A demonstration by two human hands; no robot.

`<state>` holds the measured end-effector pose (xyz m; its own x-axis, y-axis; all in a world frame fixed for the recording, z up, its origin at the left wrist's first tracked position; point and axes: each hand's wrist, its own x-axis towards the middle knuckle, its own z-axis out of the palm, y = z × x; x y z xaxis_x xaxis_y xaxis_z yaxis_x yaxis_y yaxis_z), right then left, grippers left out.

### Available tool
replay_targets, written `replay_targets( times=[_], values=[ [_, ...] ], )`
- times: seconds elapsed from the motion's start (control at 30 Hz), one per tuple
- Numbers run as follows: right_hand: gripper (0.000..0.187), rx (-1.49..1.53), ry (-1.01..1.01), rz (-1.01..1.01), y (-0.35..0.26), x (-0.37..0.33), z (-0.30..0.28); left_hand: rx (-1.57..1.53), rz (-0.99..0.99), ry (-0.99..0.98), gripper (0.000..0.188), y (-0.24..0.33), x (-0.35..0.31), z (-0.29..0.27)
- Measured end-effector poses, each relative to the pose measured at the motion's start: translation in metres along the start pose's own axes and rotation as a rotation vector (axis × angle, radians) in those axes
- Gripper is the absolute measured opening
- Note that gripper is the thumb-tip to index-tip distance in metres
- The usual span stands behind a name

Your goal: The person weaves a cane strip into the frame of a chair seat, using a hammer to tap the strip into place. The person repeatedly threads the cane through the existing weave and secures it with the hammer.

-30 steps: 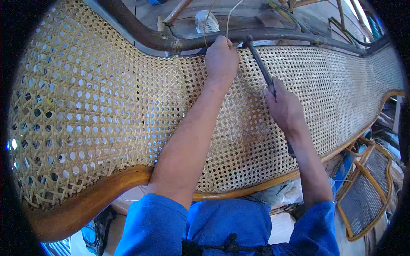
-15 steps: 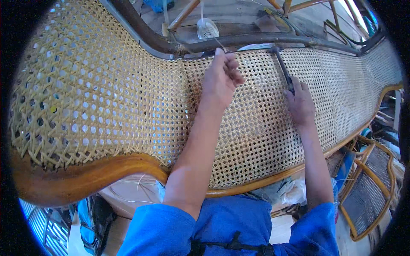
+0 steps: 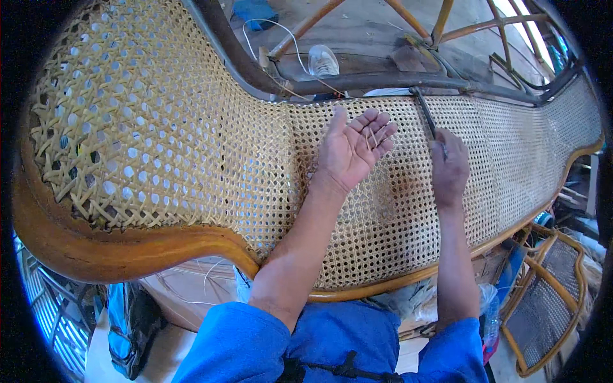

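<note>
My left hand [image 3: 352, 148] is turned palm up over the woven cane panel [image 3: 357, 236], fingers apart and slightly curled. A few short, thin pale slivers [image 3: 371, 139] lie across its fingers; their exact kind is hard to tell. My right hand [image 3: 451, 163] grips a hammer [image 3: 426, 113] by its handle. The hammer's small dark head rests close to the dark far rail [image 3: 383, 82], where the panel's far edge meets it. Beyond my left fingertips, a thin pale strand [image 3: 295, 39] loops up from near the rail.
A curved brown frame [image 3: 147, 252] borders the panel's near side. Past the rail are crossed rattan poles [image 3: 440, 25] and a white shoe [image 3: 323, 61]. A smaller rattan piece with mesh [image 3: 549, 306] lies at lower right. A blue and black bag [image 3: 128, 325] stands at lower left.
My left hand has drawn back from the rail and turned palm up, its fingers opening out. My right hand has moved slightly nearer to me with the hammer, and the view has shifted.
</note>
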<state>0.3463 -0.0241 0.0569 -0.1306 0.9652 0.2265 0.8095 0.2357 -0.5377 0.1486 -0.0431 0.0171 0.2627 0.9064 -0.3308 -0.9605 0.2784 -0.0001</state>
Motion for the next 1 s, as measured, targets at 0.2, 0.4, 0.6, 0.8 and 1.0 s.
replay_targets(
  times=[0.2, 0.4, 0.6, 0.8, 1.0],
  values=[
    [0.021, 0.025, -0.080, -0.287, -0.048, 0.004, 0.016, 0.249, -0.006, 0.057, 0.027, -0.009, 0.002, 0.002],
    [0.016, 0.008, -0.131, -0.343, -0.033, 0.008, 0.013, 0.367, -0.035, 0.109, 0.030, -0.012, 0.003, 0.007],
    [0.013, 0.242, -0.173, 0.108, -0.033, 0.005, 0.008, 0.306, -0.024, 0.113, 0.028, -0.013, 0.004, 0.005],
    [0.022, 0.278, -0.139, -0.070, -0.055, -0.002, 0.008, 0.121, -0.009, 0.062, 0.033, -0.018, 0.006, 0.003],
    [0.022, 0.123, -0.147, -0.085, -0.058, -0.005, 0.016, 0.074, -0.064, 0.021, 0.065, -0.016, 0.005, 0.006]
  ],
)
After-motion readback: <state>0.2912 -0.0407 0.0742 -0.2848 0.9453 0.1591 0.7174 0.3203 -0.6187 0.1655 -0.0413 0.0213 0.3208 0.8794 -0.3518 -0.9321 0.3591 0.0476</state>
